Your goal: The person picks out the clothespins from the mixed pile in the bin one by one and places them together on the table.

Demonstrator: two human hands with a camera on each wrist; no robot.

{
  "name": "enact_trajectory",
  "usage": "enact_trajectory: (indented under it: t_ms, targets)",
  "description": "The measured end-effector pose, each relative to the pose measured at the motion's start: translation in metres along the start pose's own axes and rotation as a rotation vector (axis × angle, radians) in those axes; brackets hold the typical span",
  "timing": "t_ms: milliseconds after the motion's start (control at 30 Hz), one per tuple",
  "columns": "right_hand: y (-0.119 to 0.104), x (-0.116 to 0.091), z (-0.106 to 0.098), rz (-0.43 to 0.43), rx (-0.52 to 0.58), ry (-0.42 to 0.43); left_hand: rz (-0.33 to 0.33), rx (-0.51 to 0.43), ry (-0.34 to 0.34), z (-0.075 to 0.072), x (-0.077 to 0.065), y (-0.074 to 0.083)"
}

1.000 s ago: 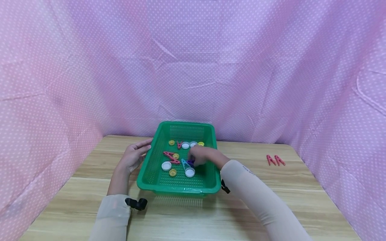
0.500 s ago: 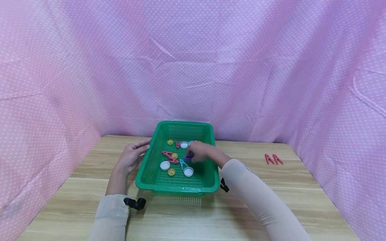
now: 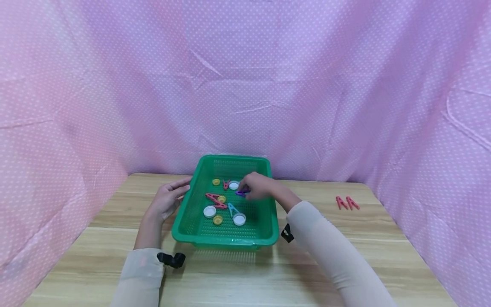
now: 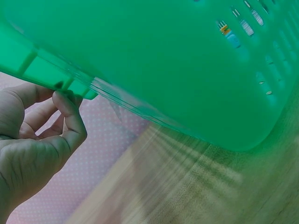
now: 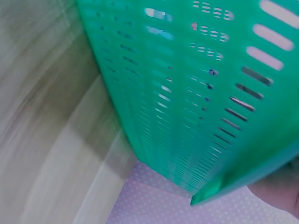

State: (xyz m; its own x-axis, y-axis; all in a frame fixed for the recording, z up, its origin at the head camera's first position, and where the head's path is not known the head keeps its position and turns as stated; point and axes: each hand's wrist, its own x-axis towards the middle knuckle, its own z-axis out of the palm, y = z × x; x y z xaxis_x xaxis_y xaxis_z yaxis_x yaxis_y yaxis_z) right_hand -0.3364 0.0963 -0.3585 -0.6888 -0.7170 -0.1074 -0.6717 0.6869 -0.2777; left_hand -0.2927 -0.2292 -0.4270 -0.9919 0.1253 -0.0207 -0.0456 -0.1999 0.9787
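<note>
Grn basket (image 3: 226,242), wood tbl (image 3: 391,251), pink drape (image 3: 245,89) bhnd

Your green basket (image 3: 226,241): plastic, smooth, slightly translucent, glossy along the rim, wall pierced with slots. Your purple clip (image 3: 241,193), pink clips (image 3: 220,206) and turquoise clip (image 3: 231,208): plastic by look, fine texture too small for you to read. White discs (image 3: 209,211), yellow discs (image 3: 217,220): plastic-looking. Table (image 3: 238,285): wood-grained, smooth, faint sheen. Curtain (image 3: 245,85): thin cloth, creased, mostly matt. Your sleeves (image 3: 337,256): close-fitting fabric, smooth, matt
</note>
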Motion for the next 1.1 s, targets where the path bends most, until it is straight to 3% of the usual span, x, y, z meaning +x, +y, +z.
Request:
enact_trajectory:
  t_ms: [433,867,1100]
  targets:
    - [0.014,-0.019,-0.024,-0.056,0.023,0.081,0.003,0.008,0.001,-0.001,-0.001,-0.001]
    - [0.038,-0.048,-0.036,0.011,0.076,0.175,0.004,0.0,-0.012,-0.001,0.0,-0.001]
    - [0.057,-0.069,-0.04,0.015,0.198,0.219,0.005,0.008,-0.009,0.0,0.0,0.0]
